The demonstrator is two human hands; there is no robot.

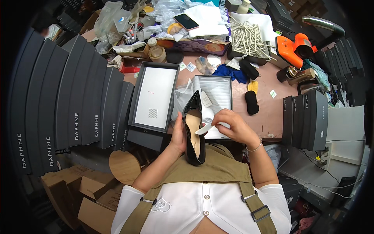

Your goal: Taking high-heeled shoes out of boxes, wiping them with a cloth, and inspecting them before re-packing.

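Note:
A black pointed patent pump [193, 121] with a beige insole stands toe-away in front of my chest. My left hand [179, 134] is closed around its left side, and some fingertips show at its right side. Between the thumb and fingers of my right hand [237, 126] is a thin white strip [203, 130], its tip over the shoe's opening. Just beyond lies an open dark shoebox [231, 90] lined with white tissue paper [215, 90]. To its left is a grey box lid [155, 97], white side up.
Stacked grey shoeboxes [74, 97] wall off the left; more shoeboxes [307, 119] stand at the right. A carton of white sticks [251, 39], an orange tool [288, 52] and a phone [186, 22] lie at the back. A black pad [251, 103] rests right of the open box.

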